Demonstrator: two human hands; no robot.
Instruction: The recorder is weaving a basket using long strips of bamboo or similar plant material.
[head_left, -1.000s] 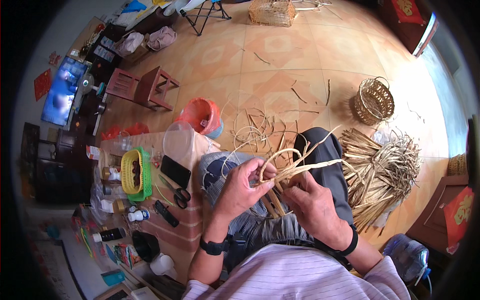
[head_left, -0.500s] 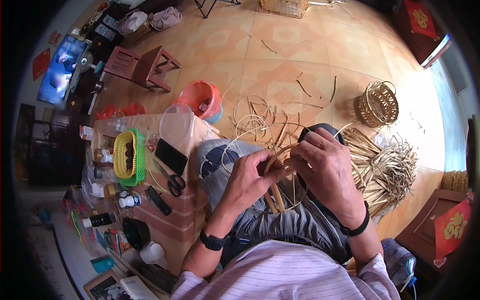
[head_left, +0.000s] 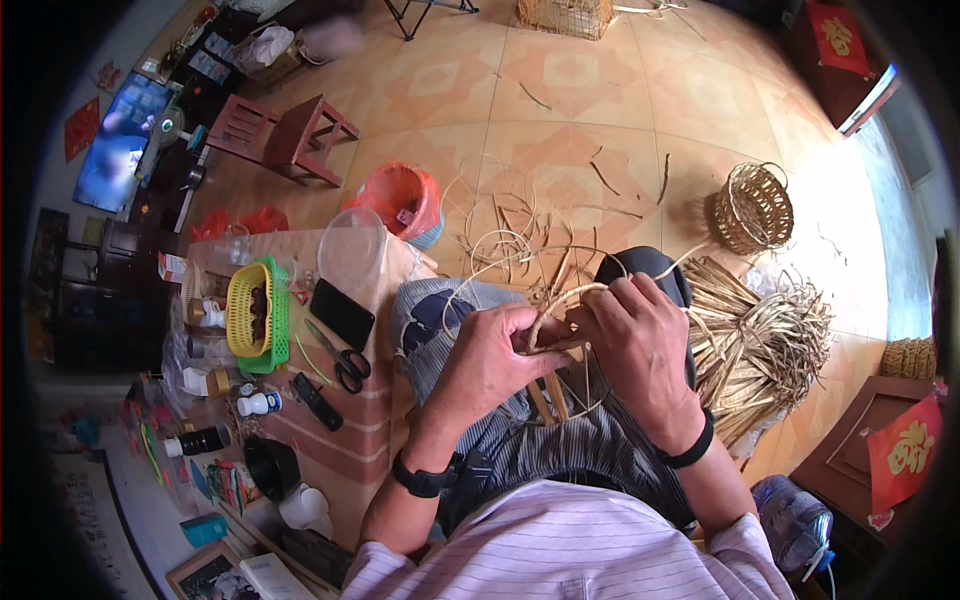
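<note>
Above my lap, a small curved hoop of pale cane is held between both hands. My left hand grips its left side, thumb and fingers closed around it. At its right side the fingers of my right hand are bent and pinched together on the cane; their tips are partly hidden. A long thin cane strand loops out to the left over my knee. Flat cane strips hang below the hoop against my striped trousers. A large bundle of dry cane strips lies on the floor to my right.
On the left table are scissors, a phone, a yellow basket and several bottles. A red-lined bin stands beyond it. A woven basket and cane scraps are on the tiled floor.
My right hand has shifted slightly down and left, its fingers drawn in closer to the hoop. The hoop has tilted a little. My left hand stays nearly in place.
</note>
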